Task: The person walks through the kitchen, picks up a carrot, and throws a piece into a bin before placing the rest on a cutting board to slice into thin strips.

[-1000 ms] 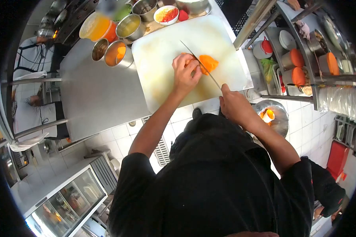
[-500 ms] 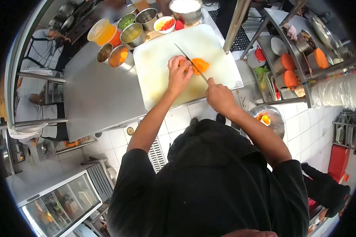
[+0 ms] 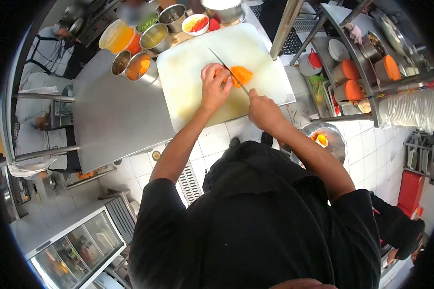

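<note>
My right hand (image 3: 264, 111) is wrapped around the handle of a kitchen knife (image 3: 220, 58), whose long blade points away to the upper left. Bent fingers of my left hand (image 3: 214, 89) press an orange-coloured piece of produce (image 3: 222, 73) against the white cutting board (image 3: 185, 77), close along the blade's left side. Another bright orange portion (image 3: 242, 74) lies on the right of the blade. What kind of produce it is, I cannot tell. Fingers partly cover the held piece.
Beyond the board stand a bowl of red and yellow pieces (image 3: 196, 24) and several metal containers (image 3: 156, 39). A yellow-orange tub (image 3: 115, 37) is further left. On the floor at right sits a bin with orange scraps (image 3: 321, 140). Shelves (image 3: 332, 82) and a metal post (image 3: 287, 30) flank the right.
The whole view has shifted slightly, moving the board and containers up and left. My hands keep their holds, and the blade now sits nearer the left edge of the right-hand orange portion.
</note>
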A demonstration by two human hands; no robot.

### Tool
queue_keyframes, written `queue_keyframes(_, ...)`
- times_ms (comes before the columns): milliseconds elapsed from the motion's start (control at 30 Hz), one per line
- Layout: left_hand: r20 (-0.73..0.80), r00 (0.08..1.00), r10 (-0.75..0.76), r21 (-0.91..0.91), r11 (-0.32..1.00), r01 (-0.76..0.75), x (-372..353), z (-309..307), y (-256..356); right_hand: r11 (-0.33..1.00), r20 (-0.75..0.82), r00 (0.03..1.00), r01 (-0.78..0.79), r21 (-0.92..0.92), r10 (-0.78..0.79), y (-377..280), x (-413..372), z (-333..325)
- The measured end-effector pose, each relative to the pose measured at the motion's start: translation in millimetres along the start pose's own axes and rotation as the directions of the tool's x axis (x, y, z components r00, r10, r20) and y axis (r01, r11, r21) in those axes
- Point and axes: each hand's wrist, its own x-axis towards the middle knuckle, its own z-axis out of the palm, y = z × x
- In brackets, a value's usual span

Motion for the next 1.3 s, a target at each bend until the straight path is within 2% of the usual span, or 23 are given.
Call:
queue_keyframes(333, -0.005, 1.000, -0.005, 0.004, 1.000, 0.005, 0, 0, -2, 1.000, -0.002, 1.000, 0.024, 0.012, -0.024, 7, 19, 7)
queue_keyframes(433, 0.006, 1.000, 0.020, 0.003, 1.000, -0.020, 0, -2, -5, 1.000, 0.006, 1.000, -0.018, 0.019, 0.018, 5, 20, 5)
queue_keyframes(533, -0.052, 0.998, 0.022, -0.011, 1.000, -0.022, 4, -12, 2, 0.994, 0.069, 0.996, -0.069, 0.088, 0.064, 2, 20, -6)
queue_keyframes(633, -0.027, 0.994, 0.109, 0.135, 0.985, -0.104, 14, -26, 2, 1.000, -0.022, 1.000, -0.022, 0.000, 0.022, -7, 9, -21)
queue_keyframes(733, 0.054, 0.994, 0.095, 0.058, 0.993, -0.098, 17, -22, -12, 1.000, -0.092, 0.996, -0.002, -0.010, 0.001, -16, -4, -27)
queue_keyframes(900, 0.032, 0.996, 0.087, 0.017, 0.996, -0.088, 17, -15, -18, 0.999, -0.133, 0.990, 0.046, -0.006, -0.046, -17, -5, -15)
queue_keyframes(1033, 0.017, 0.995, 0.100, 0.010, 0.995, -0.100, 18, -16, -16, 1.000, -0.041, 0.999, -0.006, -0.010, 0.006, -25, -7, -22)
queue_keyframes(1233, -0.009, 0.995, 0.101, -0.022, 0.995, -0.101, 15, -13, -22, 1.000, -0.035, 0.999, 0.029, 0.006, -0.028, -20, 0, -21)
queue_keyframes(1300, 0.011, 0.996, 0.091, -0.042, 0.995, -0.090, 14, -12, -26, 1.000, 0.001, 1.000, -0.003, 0.004, 0.003, -24, 3, -23)
